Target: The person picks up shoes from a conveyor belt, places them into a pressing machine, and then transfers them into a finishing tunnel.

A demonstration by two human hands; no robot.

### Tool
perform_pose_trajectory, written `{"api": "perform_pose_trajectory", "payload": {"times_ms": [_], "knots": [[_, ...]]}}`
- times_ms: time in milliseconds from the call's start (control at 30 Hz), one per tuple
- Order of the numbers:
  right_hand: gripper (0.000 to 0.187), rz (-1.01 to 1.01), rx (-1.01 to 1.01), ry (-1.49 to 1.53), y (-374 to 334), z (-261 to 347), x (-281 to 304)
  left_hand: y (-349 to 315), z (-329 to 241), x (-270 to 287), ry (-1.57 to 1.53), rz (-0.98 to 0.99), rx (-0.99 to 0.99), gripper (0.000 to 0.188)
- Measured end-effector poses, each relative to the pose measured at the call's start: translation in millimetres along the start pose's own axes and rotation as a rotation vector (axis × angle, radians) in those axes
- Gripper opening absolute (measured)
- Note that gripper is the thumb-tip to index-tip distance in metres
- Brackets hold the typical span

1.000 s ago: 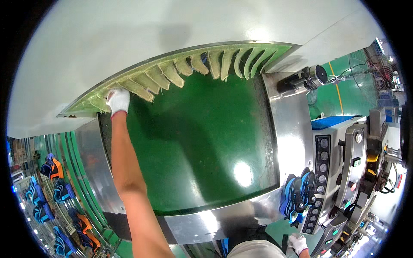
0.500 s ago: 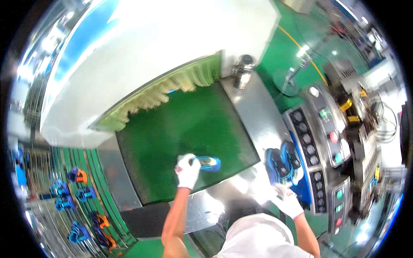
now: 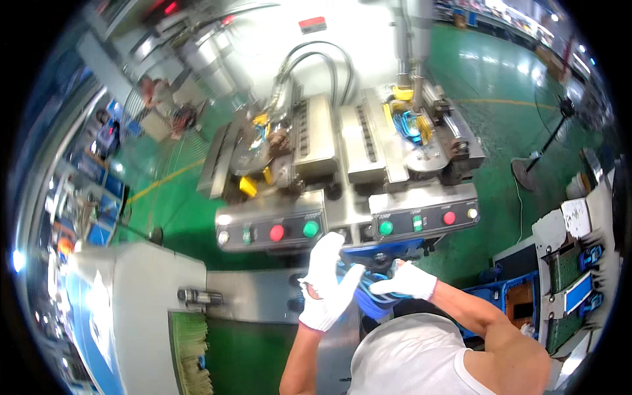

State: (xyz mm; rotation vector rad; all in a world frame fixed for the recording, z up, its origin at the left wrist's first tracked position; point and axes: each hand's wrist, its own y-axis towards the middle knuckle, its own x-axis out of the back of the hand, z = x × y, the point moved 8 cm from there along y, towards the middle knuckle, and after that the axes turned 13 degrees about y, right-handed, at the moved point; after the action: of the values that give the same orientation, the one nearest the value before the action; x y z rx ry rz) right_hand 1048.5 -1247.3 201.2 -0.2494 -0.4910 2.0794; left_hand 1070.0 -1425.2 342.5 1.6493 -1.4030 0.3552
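Observation:
In front of the machine's control panels, both my hands wear white gloves. My right hand [image 3: 409, 282] grips a blue shoe upper [image 3: 375, 304], its fingers closed over the edge and light-blue laces. My left hand [image 3: 329, 284] is raised just left of it, thumb and fingers apart, its palm beside the upper. Part of the upper is covered by my gloves, and motion blurs it. Dark shoe openings [image 3: 296, 304] show on the steel ledge, partly behind my left hand.
A two-station machine with red and green buttons [image 3: 276, 233] stands ahead; blue-laced uppers [image 3: 407, 125] sit in its clamps. At left are a steel canister [image 3: 199, 297], a green belt [image 3: 253, 359] and a bristle curtain [image 3: 191, 355]. Blue crates [image 3: 503, 299] stand right, a fan stand [image 3: 523, 174] beyond.
My view has swung right, from the green belt to the machine. My left hand has left the shoe on the belt. My right hand now holds a blue upper between the hands.

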Motion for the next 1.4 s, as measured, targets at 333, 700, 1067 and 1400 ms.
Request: {"api": "perform_pose_trajectory", "payload": {"times_ms": [333,700,1067,1400], "knots": [[0.019,-0.527,0.189,1.054,-89.2,-12.4,205.1,215.3,-16.8,-243.2,-0.113,0.179,0.049,0.049],[0.012,-0.828,0.08,1.002,-140.9,-76.8,248.1,364.5,68.4,-452.1,0.445,0.048,0.324,0.057],[0.02,-0.9,0.324,0.603,-51.3,-16.9,308.8,306.1,3.2,-279.0,-0.335,0.313,0.491,0.042],[0.056,-0.727,0.121,-0.427,280.3,144.8,411.8,-20.7,54.1,-50.0,-0.18,0.377,0.833,0.052]]}}
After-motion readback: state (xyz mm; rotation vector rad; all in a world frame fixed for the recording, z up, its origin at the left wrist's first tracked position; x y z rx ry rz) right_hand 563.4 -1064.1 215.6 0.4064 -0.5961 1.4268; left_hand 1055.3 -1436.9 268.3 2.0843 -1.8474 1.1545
